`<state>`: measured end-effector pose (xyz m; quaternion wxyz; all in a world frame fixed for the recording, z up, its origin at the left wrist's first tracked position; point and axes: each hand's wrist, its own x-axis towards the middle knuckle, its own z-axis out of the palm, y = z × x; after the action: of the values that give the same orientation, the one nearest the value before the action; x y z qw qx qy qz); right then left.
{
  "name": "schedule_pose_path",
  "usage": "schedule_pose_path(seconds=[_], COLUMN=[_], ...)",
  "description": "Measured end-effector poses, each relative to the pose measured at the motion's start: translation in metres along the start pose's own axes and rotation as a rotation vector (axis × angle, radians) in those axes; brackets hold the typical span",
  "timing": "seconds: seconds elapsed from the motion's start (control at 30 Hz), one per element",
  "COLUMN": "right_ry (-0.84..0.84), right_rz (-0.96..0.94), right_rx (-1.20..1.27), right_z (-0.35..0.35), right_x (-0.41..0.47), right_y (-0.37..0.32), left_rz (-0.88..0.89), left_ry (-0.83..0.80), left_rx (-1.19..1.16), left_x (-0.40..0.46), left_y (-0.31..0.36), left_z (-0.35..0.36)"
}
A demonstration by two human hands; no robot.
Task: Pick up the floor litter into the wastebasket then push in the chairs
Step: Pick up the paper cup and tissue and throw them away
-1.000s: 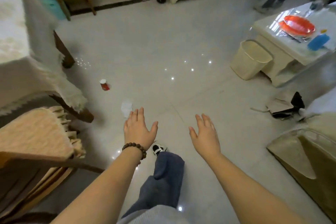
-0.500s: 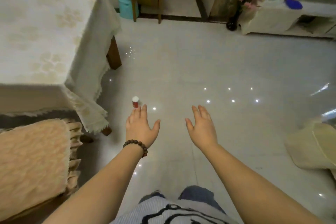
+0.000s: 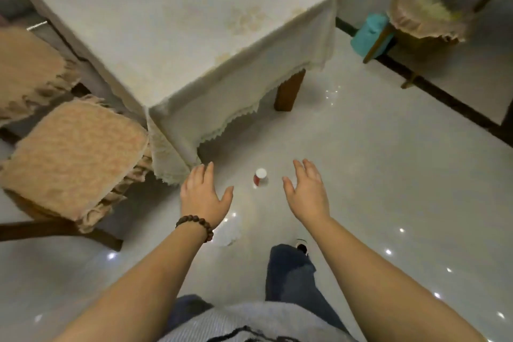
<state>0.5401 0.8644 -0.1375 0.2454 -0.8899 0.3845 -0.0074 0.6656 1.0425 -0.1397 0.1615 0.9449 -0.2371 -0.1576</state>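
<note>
A small red paper cup [image 3: 260, 177] with a white bottom stands upside down on the pale tiled floor, between my two hands. A crumpled white tissue [image 3: 229, 232] lies on the floor just below my left wrist. My left hand [image 3: 204, 197] is open, palm down, left of the cup, with a bead bracelet on the wrist. My right hand [image 3: 306, 193] is open too, right of the cup. Neither hand touches anything. A chair with a tan cushion [image 3: 73, 164] stands pulled out from the table at the left. The wastebasket is out of view.
A table with a cream cloth [image 3: 177, 30] fills the upper left, its wooden leg [image 3: 288, 90] near the cup. A second cushioned chair [image 3: 26, 69] stands at the far left. Another chair [image 3: 424, 16] and a teal object [image 3: 369, 35] are at the upper right. My leg and shoe [image 3: 288, 269] are below.
The view has turned left and moved closer to the table. The red cup now sits between my hands instead of beyond my left fingertips. The tissue shows again. Both hands stay open.
</note>
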Motion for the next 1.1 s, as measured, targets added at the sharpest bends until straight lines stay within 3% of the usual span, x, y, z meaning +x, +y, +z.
schedule_pose_path(seconds=[0.27,0.6,0.87,1.1], right_ry=[-0.218,-0.394,-0.526,-0.499], right_rz=[-0.209,-0.290,-0.321,-0.404], right_rx=[-0.041,-0.119,-0.222,-0.277], right_z=[-0.024,0.043,0.188,0.331], right_x=[0.081,0.128,0.178,0.226], right_y=[0.054,0.075,0.145,0.223], left_rz=[-0.342,-0.575,-0.689,-0.818], left_ry=[0.065,0.049,-0.103,-0.161], left_rx=[-0.103,-0.136,-0.243,-0.334], left_x=[0.001,0.009,0.021,0.051], left_y=[0.064,0.027,-0.039,-0.113], left_z=[0.033,0.106,0.275,0.464])
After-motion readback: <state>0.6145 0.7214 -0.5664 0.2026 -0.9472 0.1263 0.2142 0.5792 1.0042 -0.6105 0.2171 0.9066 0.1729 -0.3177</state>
